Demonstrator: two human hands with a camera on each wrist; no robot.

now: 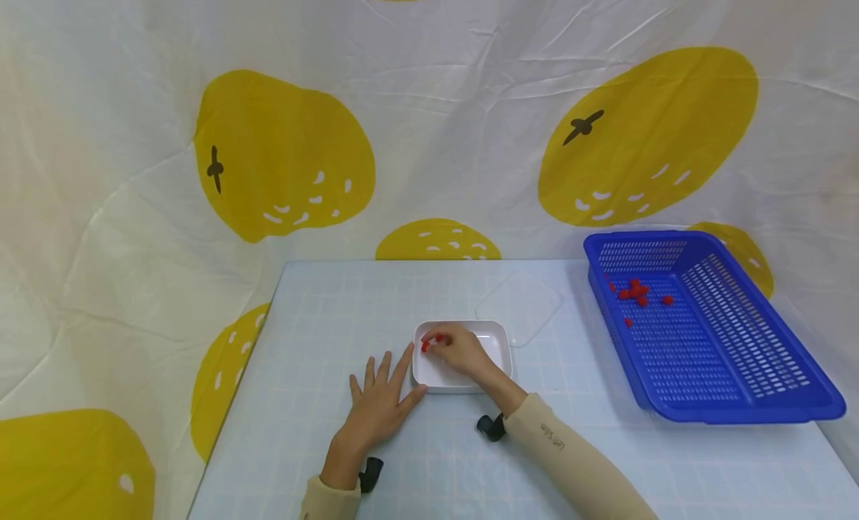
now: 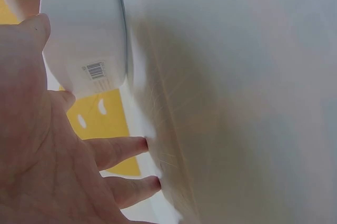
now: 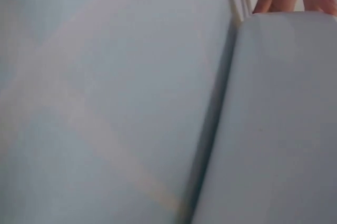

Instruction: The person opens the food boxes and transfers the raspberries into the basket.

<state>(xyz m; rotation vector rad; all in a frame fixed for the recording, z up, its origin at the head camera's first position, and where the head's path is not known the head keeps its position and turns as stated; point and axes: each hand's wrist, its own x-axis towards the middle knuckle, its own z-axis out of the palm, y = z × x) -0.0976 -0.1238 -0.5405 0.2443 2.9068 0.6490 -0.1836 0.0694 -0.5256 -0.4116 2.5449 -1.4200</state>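
Note:
A white rectangular box (image 1: 496,346) stands on the table, open at the top. My right hand (image 1: 459,350) reaches over its front rim, with bent fingers pinching a small red piece (image 1: 439,339) inside. Another bit of red (image 1: 425,346) shows by the fingertips at the box's left end; its exact kind is too small to make out. My left hand (image 1: 378,408) lies with fingers spread beside the box, index finger and thumb right at its left wall. The left wrist view shows that hand (image 2: 58,145) next to the box's side, which carries a barcode (image 2: 96,70).
At the right stands a blue plastic basket (image 1: 698,356) with several small red pieces (image 1: 634,290) in its far left part. A clear, thin-edged lid (image 1: 520,307) lies behind the white box. A white sheet with yellow fruit prints (image 1: 288,154) hangs behind the table.

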